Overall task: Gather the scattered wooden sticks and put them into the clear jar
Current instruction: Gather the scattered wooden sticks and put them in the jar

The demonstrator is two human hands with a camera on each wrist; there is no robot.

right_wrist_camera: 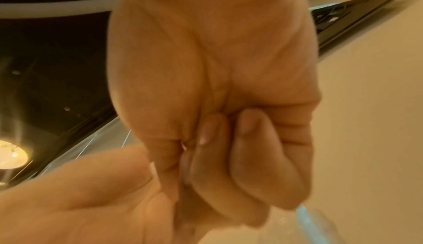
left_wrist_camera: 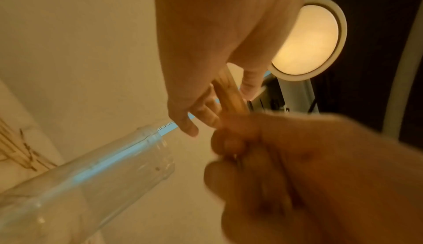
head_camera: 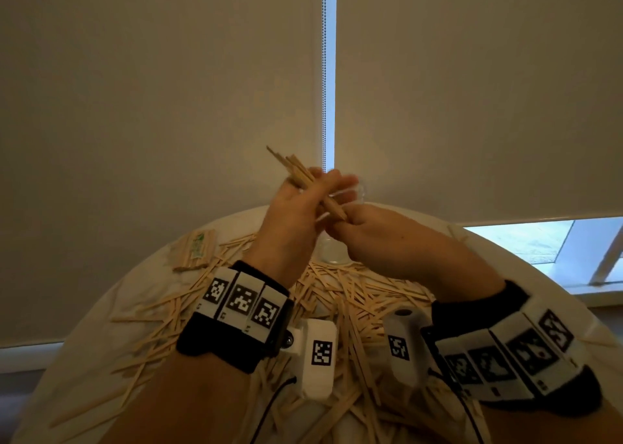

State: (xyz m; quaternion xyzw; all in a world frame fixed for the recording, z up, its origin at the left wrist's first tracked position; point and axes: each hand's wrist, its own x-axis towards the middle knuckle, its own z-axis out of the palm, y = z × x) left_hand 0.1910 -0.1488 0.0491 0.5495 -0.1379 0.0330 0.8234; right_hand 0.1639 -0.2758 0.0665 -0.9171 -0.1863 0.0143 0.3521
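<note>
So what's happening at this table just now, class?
A person is gathering wooden sticks. Both hands are raised above the round table: the left hand grips a bundle of sticks, and the right hand pinches its lower end. The clear jar stands just behind the hands and looks empty from the left wrist view. Many scattered sticks are still on the table, with a packaged bundle at the far left.

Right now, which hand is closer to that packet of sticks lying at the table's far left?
Left. The left hand is raised just right of the packet of sticks, gripping a bundle of sticks; the right hand is farther right, at the bundle's lower end.
</note>
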